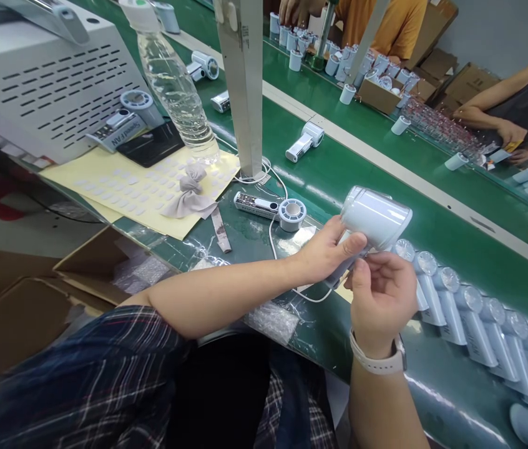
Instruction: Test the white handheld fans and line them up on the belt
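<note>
My left hand grips a pale blue handheld fan by its handle, thumb on the near side. The fan's round head is tilted up to the right and has a glossy surface. Just below the head, my right hand has its thumb and forefinger pinched together against the handle; what lies between those fingertips is hidden. Left of my hands, another handheld fan with a silver handle lies on the green bench. A white cable runs past it and under my hands.
Several wrapped fans lie in a row at right. A metal post rises ahead, near a water bottle, a cloth and a yellow sticker sheet. Across the green belt, two people handle parts. Cardboard boxes stand lower left.
</note>
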{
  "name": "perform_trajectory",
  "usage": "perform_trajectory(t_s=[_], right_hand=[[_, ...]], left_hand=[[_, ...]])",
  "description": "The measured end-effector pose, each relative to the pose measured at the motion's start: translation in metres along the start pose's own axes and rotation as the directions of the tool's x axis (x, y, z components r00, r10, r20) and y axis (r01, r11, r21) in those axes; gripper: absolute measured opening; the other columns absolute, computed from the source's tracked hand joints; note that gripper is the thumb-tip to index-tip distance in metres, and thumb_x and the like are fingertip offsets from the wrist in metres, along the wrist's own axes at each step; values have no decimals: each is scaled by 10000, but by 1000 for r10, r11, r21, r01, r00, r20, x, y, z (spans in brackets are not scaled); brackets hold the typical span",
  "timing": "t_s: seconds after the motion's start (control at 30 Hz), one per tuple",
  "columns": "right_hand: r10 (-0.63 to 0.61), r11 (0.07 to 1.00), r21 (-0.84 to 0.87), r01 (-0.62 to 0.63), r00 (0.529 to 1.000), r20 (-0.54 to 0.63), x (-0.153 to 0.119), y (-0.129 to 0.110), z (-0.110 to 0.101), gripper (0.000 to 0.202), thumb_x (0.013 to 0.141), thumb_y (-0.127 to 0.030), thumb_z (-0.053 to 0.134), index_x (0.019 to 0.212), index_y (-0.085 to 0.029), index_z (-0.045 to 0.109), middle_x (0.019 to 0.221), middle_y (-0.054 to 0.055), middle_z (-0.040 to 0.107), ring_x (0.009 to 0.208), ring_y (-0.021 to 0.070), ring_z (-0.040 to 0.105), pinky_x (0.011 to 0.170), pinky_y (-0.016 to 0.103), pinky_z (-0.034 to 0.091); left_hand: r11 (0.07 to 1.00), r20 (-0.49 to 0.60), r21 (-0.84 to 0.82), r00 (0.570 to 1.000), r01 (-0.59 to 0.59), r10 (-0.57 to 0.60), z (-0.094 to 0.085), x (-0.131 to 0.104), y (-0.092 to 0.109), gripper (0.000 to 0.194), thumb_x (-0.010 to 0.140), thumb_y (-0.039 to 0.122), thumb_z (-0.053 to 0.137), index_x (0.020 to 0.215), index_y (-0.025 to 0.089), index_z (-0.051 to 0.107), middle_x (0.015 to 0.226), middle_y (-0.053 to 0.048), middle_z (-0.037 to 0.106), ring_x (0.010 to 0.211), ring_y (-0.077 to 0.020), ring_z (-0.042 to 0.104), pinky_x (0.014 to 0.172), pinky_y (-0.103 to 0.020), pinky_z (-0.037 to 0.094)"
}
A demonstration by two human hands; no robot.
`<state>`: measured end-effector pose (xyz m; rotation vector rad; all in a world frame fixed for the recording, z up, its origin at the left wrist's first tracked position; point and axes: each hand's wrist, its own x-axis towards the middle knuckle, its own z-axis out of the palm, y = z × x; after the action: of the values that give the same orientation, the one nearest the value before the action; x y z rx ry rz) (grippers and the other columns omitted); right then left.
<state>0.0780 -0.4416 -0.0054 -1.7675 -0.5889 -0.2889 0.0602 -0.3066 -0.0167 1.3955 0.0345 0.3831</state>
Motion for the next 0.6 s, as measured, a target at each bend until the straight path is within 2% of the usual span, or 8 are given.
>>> perform_trajectory(t_s=[0.13, 0.2, 0.4, 0.6], right_hand=[[-34, 998, -55, 34, 999, -3, -1, 4, 2, 130, 879, -290, 739, 952, -218, 660, 758, -9, 685, 595, 146, 689, 552, 280, 589], [-24, 997, -69, 24, 1000, 3, -1, 4, 2, 130, 893, -304, 731, 950, -215, 655, 754, -6, 684, 603, 151, 694, 558, 283, 589], [21, 997, -76, -21, 1000, -1, 0, -2, 4, 180, 935, -372, 702, 946, -200, 648, 720, -2, 693, 543, 145, 671, 544, 287, 584], [58, 998, -18, -58, 998, 16, -1, 0, 5, 180, 951, -370, 703, 937, -196, 657, 674, -7, 710, 547, 159, 692, 548, 292, 591]], left_hand=[[996, -64, 46, 995, -71, 73, 0, 0, -1, 901, 752, 959, 476, 1166, 185, 681, 1289, -162, 604, 1229, -346, 554, 1046, -519, 491], [994, -88, 65, 992, -87, 93, 0, 0, -1, 891, 750, 950, 496, 1188, 193, 667, 1322, -160, 571, 1262, -353, 533, 1112, -554, 439], [983, -109, 113, 982, -145, 157, -1, 1, -5, 895, 743, 936, 535, 1235, 195, 629, 1243, -130, 513, 1216, -329, 544, 1123, -551, 442], [949, -94, 231, 966, -213, 240, -5, 2, -7, 858, 759, 935, 517, 1148, 186, 673, 1215, -121, 457, 1186, -329, 528, 1113, -573, 461]])
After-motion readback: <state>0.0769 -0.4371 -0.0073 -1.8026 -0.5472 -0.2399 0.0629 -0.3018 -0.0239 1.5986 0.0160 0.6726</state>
